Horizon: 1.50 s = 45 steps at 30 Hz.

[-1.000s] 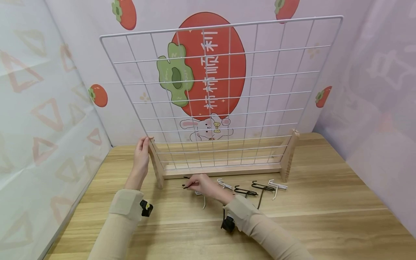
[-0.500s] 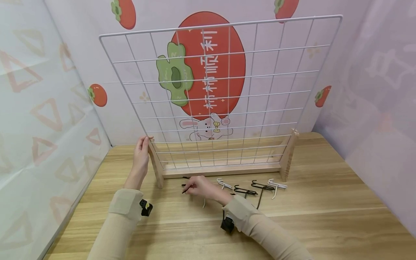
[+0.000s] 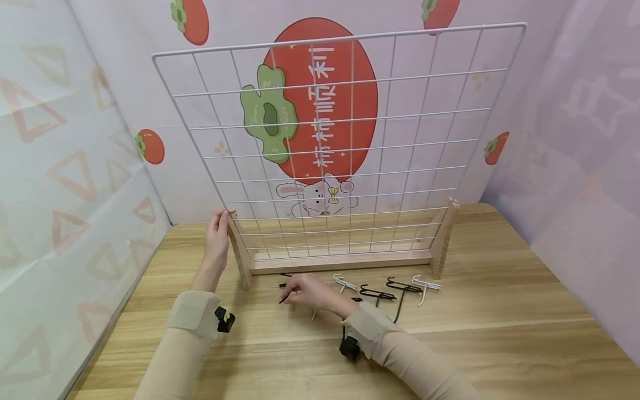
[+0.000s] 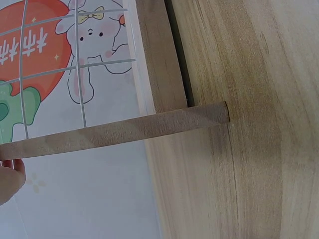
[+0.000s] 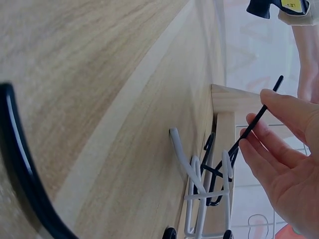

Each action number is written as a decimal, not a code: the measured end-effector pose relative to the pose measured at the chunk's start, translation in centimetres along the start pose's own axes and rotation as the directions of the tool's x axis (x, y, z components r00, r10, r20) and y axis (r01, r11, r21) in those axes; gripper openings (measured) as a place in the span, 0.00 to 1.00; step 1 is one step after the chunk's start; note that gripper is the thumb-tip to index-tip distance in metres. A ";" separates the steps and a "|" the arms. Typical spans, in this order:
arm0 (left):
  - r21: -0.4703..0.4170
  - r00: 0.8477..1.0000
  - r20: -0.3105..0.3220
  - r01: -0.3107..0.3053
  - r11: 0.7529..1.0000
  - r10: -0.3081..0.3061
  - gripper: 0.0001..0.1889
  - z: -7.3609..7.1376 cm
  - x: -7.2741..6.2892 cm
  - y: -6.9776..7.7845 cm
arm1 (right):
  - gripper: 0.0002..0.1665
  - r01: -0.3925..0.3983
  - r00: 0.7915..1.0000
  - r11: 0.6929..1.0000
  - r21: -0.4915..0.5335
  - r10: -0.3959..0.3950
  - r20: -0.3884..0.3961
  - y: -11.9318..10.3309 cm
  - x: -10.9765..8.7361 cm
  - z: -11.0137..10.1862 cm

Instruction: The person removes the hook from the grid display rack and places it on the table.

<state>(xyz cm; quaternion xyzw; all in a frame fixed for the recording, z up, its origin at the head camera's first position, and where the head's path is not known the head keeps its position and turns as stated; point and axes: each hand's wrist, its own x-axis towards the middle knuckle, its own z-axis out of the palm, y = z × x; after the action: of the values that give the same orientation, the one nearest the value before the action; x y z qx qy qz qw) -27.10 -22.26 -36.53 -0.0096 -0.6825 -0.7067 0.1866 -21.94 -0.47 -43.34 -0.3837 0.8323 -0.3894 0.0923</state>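
Observation:
A white wire grid (image 3: 345, 40) stands tilted in a wooden stand (image 3: 345, 261). My left hand (image 3: 217, 247) grips the top of the stand's left upright (image 4: 99, 134), with fingertips at its edge in the left wrist view. In front of the stand, my right hand (image 3: 314, 291) pinches the straight arm of a black wire hook (image 5: 256, 118) between thumb and fingers. The hook's bent end is low, beside a white wire hook (image 5: 201, 194) on the table. In the head view my right hand hides most of both hooks.
To the right of my right hand lie a white hook (image 3: 345, 283) and black hooks (image 3: 378, 294), with another black hook (image 3: 405, 286) and a white hook (image 3: 427, 285) farther right. All rest on the wooden table (image 3: 500, 333). A printed cloth backdrop (image 3: 430, 166) stands behind.
My right hand has moved slightly toward me, and the black hook's arm in it tips further down. My left hand stays on the upright.

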 end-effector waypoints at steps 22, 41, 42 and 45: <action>-0.013 1.000 0.003 0.010 1.000 -0.010 0.08 0.0 -0.1 0.1 | 0.08 0.042 0.999 0.998 0.036 -0.041 -0.011 -0.3 -0.5 -0.4; 0.027 0.999 0.021 0.040 0.999 -0.041 0.22 0.0 -2.1 1.8 | 0.11 0.078 0.992 0.995 0.061 -0.072 -0.101 -0.9 -3.6 -3.7; 0.043 0.999 0.028 0.042 0.998 -0.043 0.22 0.1 -2.3 2.0 | 0.11 0.084 0.991 0.995 0.058 -0.077 -0.108 -0.8 -3.8 -3.8; 0.080 0.998 0.051 0.036 0.996 -0.040 0.23 0.1 -2.9 2.2 | 0.11 0.102 0.987 0.994 0.043 -0.096 -0.133 -0.8 -4.4 -4.3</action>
<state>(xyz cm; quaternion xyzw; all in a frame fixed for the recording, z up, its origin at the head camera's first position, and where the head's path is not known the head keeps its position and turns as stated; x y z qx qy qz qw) -23.82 -21.46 -35.20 -0.0077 -0.7144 -0.6822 0.1553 -20.40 4.81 -40.48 -0.3959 0.8064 -0.4383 0.0277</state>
